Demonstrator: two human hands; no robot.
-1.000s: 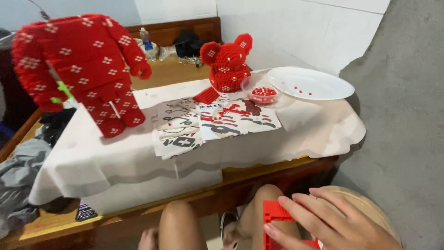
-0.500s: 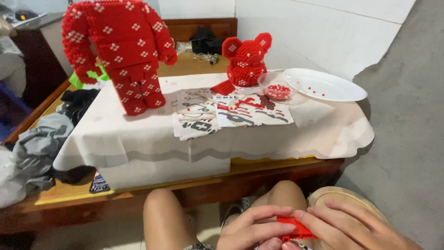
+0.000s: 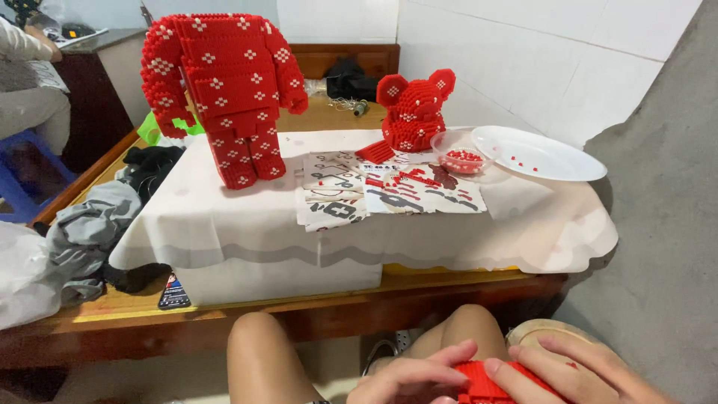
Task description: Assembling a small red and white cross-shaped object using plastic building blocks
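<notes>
Head view, seated worker at a low wooden platform. At the bottom edge I see both hands closed over a red studded brick-built slab (image 3: pixel 486 383), held low above the lap just beside the bare knees. The left hand (image 3: pixel 407 380) lies curled along the slab's near-left side with fingers laid over its top; the right hand (image 3: pixel 576 374) covers the right part, its thumb pressing down on the studs. Neither hand is spread; both grip the piece, and much of it is hidden beneath them or cut off by the frame.

On the white cloth-covered board (image 3: pixel 224 224) stand two finished-looking sections: a large red brick-built headless body with white cross marks (image 3: pixel 228 90) and, well apart to its right, a smaller red brick-built bear head with round ears (image 3: pixel 413 112). Printed instruction sheets (image 3: pixel 389 191) lie between and in front of them. A small clear bowl of loose red bricks (image 3: pixel 464 157) sits just beside a white oval plate (image 3: pixel 546 153) carrying a few scattered bricks.

I judge the build well advanced: body and head exist as separate units, unjoined. The slab in hand and the loose bricks suggest assembly remains.

A seated person's sleeve (image 3: pixel 26 45) shows at far left.
</notes>
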